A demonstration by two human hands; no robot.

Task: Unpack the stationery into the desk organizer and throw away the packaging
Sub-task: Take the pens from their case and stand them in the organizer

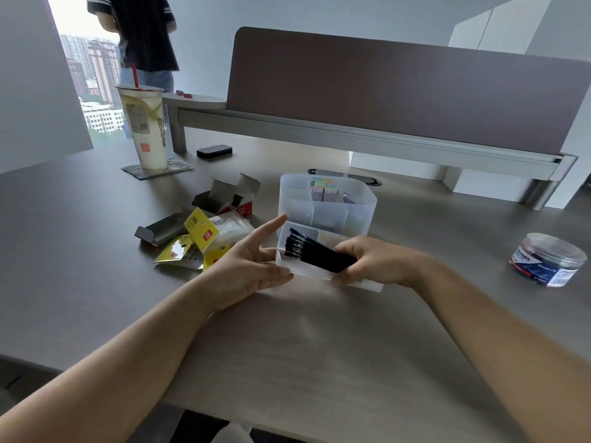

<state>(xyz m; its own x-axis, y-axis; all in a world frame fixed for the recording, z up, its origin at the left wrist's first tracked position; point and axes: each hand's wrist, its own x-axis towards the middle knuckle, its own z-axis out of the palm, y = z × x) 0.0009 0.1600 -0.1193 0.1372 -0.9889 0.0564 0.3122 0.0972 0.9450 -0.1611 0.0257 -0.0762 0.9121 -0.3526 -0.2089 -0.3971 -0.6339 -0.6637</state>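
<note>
The right hand [367,262] has its fingers wrapped round a bundle of black pens [316,252], tips aimed into the low front tray of the translucent desk organizer [326,215], likely so they drop in together. The left hand [252,266] is spread, fingers straight, resting against the tray's near corner, seemingly to steady it. Left on the surface [303,340] lie yellow wrappers [200,230] and opened cardboard boxes [224,195], not yet binned; a clear tub [548,259] waits well right
</note>
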